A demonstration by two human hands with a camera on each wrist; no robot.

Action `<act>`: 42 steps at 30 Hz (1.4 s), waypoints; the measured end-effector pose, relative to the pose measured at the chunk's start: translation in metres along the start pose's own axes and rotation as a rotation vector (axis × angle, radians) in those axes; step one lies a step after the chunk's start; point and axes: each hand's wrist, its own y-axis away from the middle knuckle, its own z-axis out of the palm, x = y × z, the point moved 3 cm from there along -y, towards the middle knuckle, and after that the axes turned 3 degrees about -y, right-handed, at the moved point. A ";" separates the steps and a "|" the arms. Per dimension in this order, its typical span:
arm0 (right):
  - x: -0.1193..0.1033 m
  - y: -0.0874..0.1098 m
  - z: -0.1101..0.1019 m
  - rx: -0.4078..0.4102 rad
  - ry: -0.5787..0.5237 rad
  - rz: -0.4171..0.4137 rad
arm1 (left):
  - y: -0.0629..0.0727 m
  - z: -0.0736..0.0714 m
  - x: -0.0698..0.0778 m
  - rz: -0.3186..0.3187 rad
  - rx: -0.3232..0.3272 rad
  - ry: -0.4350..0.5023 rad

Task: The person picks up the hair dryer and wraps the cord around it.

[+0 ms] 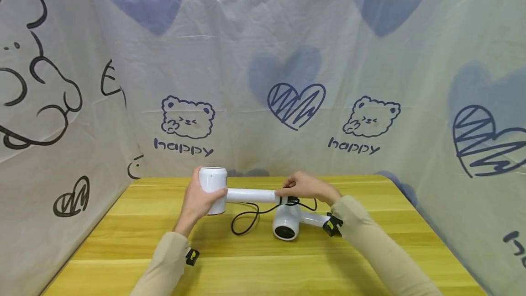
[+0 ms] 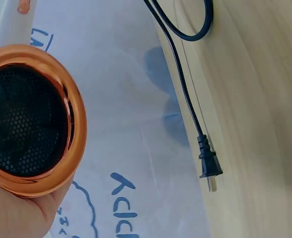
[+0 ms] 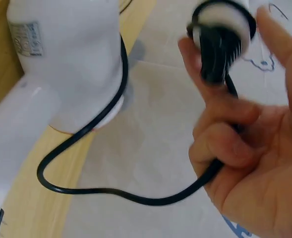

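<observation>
Dryer [image 1: 238, 195] in head view, raised above tabletop [image 1: 230, 268]: barrel [image 1: 213, 179] gripped in left hand [image 1: 201, 199], right hand [image 1: 306, 186] at handle end [image 1: 269, 196], second dryer [image 1: 286, 215] lying nearby. Left wrist view: plug [image 2: 209, 162] unheld near tabletop edge, liable to snag if pulled. Right wrist view: right-hand fingers [image 3: 230, 141] curled round cord [image 3: 155, 201]; loop [image 3: 250, 19] at handle likely to slip with any slackening of grip.

Soft light, slight right-wrist blur

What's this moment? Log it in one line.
left hand: grips hair dryer barrel | right hand: holds cord at handle end | second hair dryer: on table
</observation>
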 end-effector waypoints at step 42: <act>-0.005 0.004 0.022 0.305 0.262 -0.202 | 0.004 0.005 -0.002 -0.156 -0.042 0.191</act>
